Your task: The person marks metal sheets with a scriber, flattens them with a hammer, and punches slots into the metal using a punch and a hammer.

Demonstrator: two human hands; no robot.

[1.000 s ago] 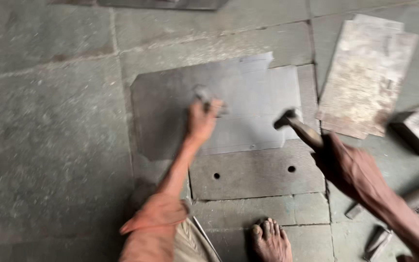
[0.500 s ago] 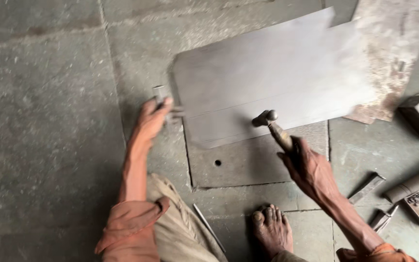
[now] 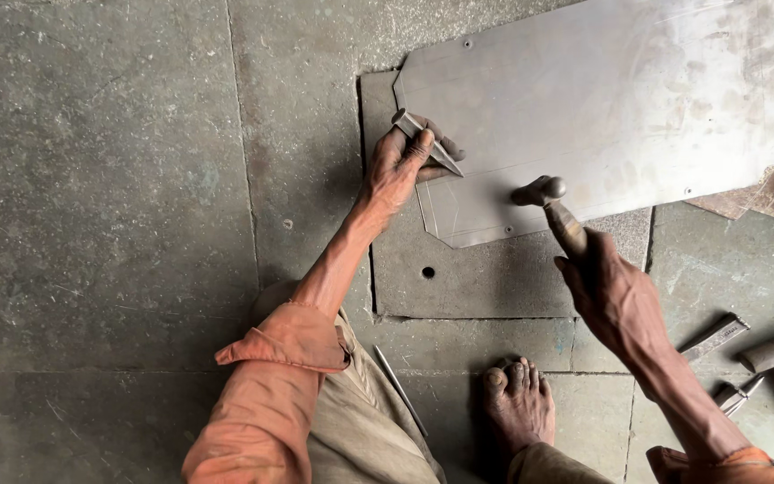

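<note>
I saw my left hand (image 3: 402, 166) just above the centre of the frame, fingers curled tight around a short metal punch (image 3: 426, 142). The punch lay tilted, its blunt head toward the upper left and its pointed tip resting on the sheet metal plate (image 3: 620, 99) near that plate's left edge. My thumb and forefinger pressed along the shaft, so the hand was fully closed on it.

My right hand (image 3: 615, 296) sat right of centre, closed in a fist around the wooden handle of a hammer (image 3: 553, 206). The dark hammer head was over the lower edge of the plate, to the right of the punch tip and apart from it; I could not tell whether it touched the metal.

The plate filled the upper right of the frame, grey and dull, with clipped corners and small holes along its border. It lay across a thicker steel slab (image 3: 485, 273) set into the stone floor (image 3: 118, 206), and one round hole in the slab showed below my left wrist.

My bare foot (image 3: 520, 403) rested on the floor at the bottom centre. A flat chisel (image 3: 714, 339) lay at the lower right, near my right forearm, with other small tools beyond it at the frame's edge.
</note>
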